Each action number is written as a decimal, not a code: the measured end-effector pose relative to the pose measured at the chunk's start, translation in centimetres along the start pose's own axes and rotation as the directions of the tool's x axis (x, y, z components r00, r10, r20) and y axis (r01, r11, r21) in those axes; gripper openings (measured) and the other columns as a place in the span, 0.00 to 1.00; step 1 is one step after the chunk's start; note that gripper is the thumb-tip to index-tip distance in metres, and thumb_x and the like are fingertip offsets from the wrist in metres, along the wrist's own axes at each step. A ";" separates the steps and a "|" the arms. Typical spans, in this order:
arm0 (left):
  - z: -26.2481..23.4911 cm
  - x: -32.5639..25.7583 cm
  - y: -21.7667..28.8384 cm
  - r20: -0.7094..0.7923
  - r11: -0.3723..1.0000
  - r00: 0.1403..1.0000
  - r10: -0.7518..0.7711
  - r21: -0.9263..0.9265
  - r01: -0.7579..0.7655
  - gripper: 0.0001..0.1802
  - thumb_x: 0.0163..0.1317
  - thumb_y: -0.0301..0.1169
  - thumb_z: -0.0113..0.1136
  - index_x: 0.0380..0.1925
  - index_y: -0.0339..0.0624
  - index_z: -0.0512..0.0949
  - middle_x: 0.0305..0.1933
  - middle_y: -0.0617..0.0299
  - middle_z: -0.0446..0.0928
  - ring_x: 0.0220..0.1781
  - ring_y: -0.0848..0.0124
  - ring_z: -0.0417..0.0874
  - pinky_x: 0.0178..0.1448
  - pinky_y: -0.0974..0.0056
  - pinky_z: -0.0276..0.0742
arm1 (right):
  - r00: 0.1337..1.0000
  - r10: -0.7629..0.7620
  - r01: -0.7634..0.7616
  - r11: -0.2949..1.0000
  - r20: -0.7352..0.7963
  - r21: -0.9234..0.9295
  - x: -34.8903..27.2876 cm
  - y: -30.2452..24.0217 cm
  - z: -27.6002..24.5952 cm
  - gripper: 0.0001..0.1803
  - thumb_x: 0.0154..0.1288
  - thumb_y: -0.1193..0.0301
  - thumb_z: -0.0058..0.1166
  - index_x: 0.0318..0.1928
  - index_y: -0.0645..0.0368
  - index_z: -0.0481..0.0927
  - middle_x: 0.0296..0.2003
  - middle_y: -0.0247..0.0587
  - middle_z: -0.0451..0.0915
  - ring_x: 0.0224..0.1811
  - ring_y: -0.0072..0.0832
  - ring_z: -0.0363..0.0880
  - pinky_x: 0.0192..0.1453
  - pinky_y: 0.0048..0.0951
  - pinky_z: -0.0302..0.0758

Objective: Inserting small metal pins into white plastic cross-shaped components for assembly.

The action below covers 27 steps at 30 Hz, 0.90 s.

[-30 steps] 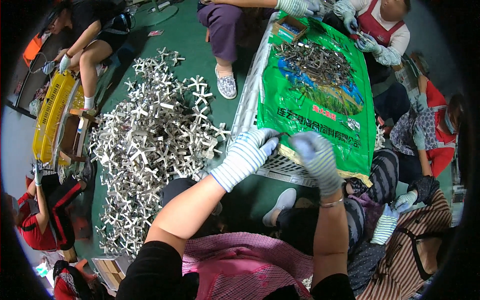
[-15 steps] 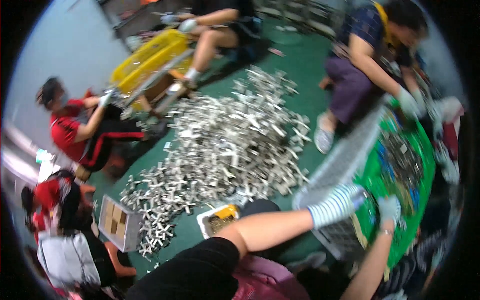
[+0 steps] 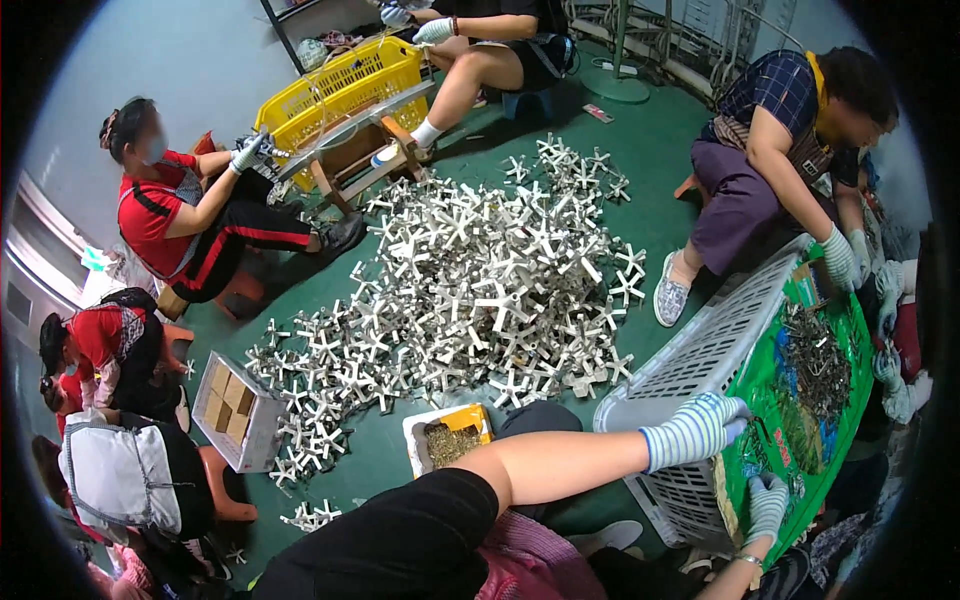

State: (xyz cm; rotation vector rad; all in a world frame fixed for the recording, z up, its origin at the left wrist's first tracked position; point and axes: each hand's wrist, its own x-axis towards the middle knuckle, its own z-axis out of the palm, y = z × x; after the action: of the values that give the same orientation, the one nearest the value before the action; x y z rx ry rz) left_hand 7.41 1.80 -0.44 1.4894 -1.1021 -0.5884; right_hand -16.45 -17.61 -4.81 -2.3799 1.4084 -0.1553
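Observation:
My left hand (image 3: 697, 430), in a blue-and-white striped glove, is at the near rim of a grey plastic basket (image 3: 672, 375), beside a green plastic sheet (image 3: 756, 432). Its fingers bend together; what they hold, if anything, is hidden. Lower down, my right hand (image 3: 768, 506), in a similar glove with a band at the wrist, rests against the sheet with its fingers curled. I cannot make out anything inside it. On the sheet over the basket lies a heap of small dark metal parts (image 3: 815, 357). Across the heap, a co-worker's gloved hand (image 3: 840, 256) touches the sheet's far edge.
A large pile of white star-shaped metal parts (image 3: 490, 290) covers the middle floor. Closer to me sits a white-and-yellow box of small brass-coloured pieces (image 3: 452, 443). A carton of brown boxes (image 3: 236, 412) stands left. Co-workers sit around, near yellow baskets (image 3: 340, 92).
The view has swung, so the pile and people appear shifted to the right and the picture is sharper. My hands stay at the basket and sheet; the right hand appears lower in the picture.

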 end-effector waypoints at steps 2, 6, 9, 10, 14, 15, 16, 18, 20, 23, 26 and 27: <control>0.3 -0.2 -0.2 0.008 1.000 1.000 -0.030 0.005 0.030 0.14 0.63 0.35 0.51 0.43 0.38 0.77 0.27 0.51 0.79 0.31 0.58 0.82 0.38 0.57 0.76 | 0.997 -0.031 0.025 0.996 -0.076 -0.083 -1.2 -1.1 0.9 0.14 0.54 0.69 0.60 0.39 0.64 0.81 0.37 0.53 0.80 0.39 0.42 0.78 0.47 0.37 0.73; 0.4 -1.0 -0.7 -0.004 1.000 1.000 -0.021 0.022 0.021 0.14 0.63 0.34 0.51 0.44 0.37 0.76 0.27 0.51 0.79 0.31 0.59 0.82 0.38 0.58 0.77 | 0.970 -0.144 0.051 0.909 -0.196 -0.414 -2.4 -2.7 2.0 0.12 0.55 0.66 0.59 0.37 0.60 0.82 0.38 0.50 0.79 0.42 0.45 0.77 0.47 0.40 0.73; 0.7 -1.3 -0.8 -0.007 1.000 1.000 -0.015 0.009 0.015 0.14 0.63 0.34 0.51 0.43 0.37 0.76 0.27 0.51 0.79 0.30 0.59 0.82 0.38 0.58 0.77 | 0.976 -0.070 -0.024 0.905 -0.204 -0.425 -3.1 -2.8 2.1 0.11 0.57 0.64 0.58 0.37 0.58 0.82 0.37 0.48 0.79 0.42 0.43 0.77 0.47 0.40 0.73; 0.7 -1.5 -0.8 -0.015 1.000 1.000 -0.012 0.014 0.012 0.14 0.63 0.34 0.51 0.43 0.37 0.77 0.27 0.51 0.79 0.29 0.59 0.82 0.37 0.58 0.77 | 0.976 -0.066 -0.032 0.899 -0.207 -0.436 -3.5 -3.0 1.9 0.10 0.58 0.65 0.56 0.36 0.57 0.82 0.37 0.47 0.79 0.41 0.43 0.77 0.46 0.40 0.73; 1.8 -0.8 0.0 0.061 0.996 0.995 -0.076 -0.039 0.078 0.14 0.63 0.35 0.51 0.43 0.39 0.77 0.27 0.51 0.79 0.30 0.59 0.82 0.38 0.58 0.77 | 0.957 -0.135 0.000 0.887 -0.258 -0.462 -4.2 -1.2 1.3 0.11 0.58 0.64 0.55 0.35 0.59 0.81 0.37 0.49 0.79 0.40 0.44 0.77 0.46 0.42 0.73; 2.4 -0.4 -0.5 0.035 1.000 0.999 0.017 0.016 -0.018 0.14 0.63 0.36 0.51 0.42 0.39 0.77 0.28 0.50 0.79 0.31 0.56 0.82 0.39 0.55 0.76 | 0.937 -0.185 0.035 0.895 -0.298 -0.445 -3.9 -0.5 1.4 0.12 0.58 0.64 0.55 0.35 0.59 0.81 0.37 0.49 0.79 0.40 0.45 0.77 0.46 0.43 0.73; 2.6 -0.3 0.0 0.041 0.993 0.999 0.019 0.113 -0.024 0.14 0.62 0.36 0.51 0.42 0.40 0.77 0.32 0.48 0.79 0.35 0.53 0.81 0.42 0.53 0.76 | 0.922 -0.207 0.047 0.898 -0.328 -0.437 -4.4 0.3 1.3 0.12 0.58 0.63 0.55 0.35 0.60 0.80 0.37 0.50 0.79 0.41 0.46 0.77 0.47 0.43 0.73; 0.6 -0.1 -0.3 0.073 0.977 0.997 0.035 0.209 -0.049 0.14 0.62 0.37 0.51 0.39 0.40 0.78 0.37 0.44 0.78 0.40 0.49 0.79 0.44 0.52 0.75 | 0.877 -0.307 0.151 0.907 -0.369 -0.394 -2.9 -0.1 2.8 0.16 0.57 0.60 0.56 0.39 0.59 0.81 0.38 0.52 0.79 0.42 0.49 0.76 0.49 0.46 0.72; -0.1 -0.1 -2.6 -0.096 0.973 0.992 0.078 0.222 -0.055 0.14 0.63 0.37 0.54 0.41 0.38 0.79 0.32 0.53 0.80 0.34 0.62 0.80 0.40 0.59 0.76 | 0.979 -0.098 0.058 0.974 -0.178 -0.220 -2.3 -5.7 1.5 0.17 0.56 0.59 0.57 0.41 0.57 0.82 0.42 0.51 0.80 0.46 0.47 0.77 0.52 0.44 0.72; 0.3 0.4 -2.1 -0.008 0.984 0.993 -0.117 -0.134 0.115 0.14 0.65 0.33 0.54 0.44 0.35 0.78 0.29 0.63 0.79 0.28 0.78 0.76 0.33 0.70 0.74 | 0.973 -0.092 0.049 0.978 -0.211 -0.203 -1.7 -3.7 1.8 0.14 0.57 0.60 0.57 0.41 0.53 0.83 0.41 0.49 0.80 0.45 0.46 0.77 0.51 0.43 0.73; 2.2 0.6 -1.6 0.144 0.910 0.939 -0.313 -0.236 0.340 0.13 0.66 0.31 0.52 0.46 0.34 0.76 0.26 0.64 0.77 0.19 0.83 0.71 0.23 0.77 0.67 | 0.928 -0.029 0.016 0.999 -0.372 -0.037 -3.3 -0.1 0.8 0.10 0.57 0.64 0.56 0.36 0.54 0.83 0.36 0.50 0.79 0.40 0.47 0.77 0.46 0.42 0.73; 2.5 0.4 -1.5 0.143 0.917 0.940 -0.309 -0.218 0.335 0.13 0.66 0.30 0.51 0.46 0.34 0.76 0.25 0.64 0.77 0.19 0.83 0.71 0.23 0.76 0.67 | 0.926 0.016 -0.031 0.999 -0.377 -0.033 -4.0 0.2 0.1 0.09 0.56 0.65 0.56 0.36 0.54 0.83 0.35 0.50 0.79 0.39 0.47 0.77 0.45 0.42 0.73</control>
State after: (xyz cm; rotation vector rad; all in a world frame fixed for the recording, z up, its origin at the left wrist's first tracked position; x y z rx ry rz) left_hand 5.90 0.17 -2.40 1.4483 -0.8322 -1.0057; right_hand -18.51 -14.21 -4.63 -2.4535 1.6157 -0.6142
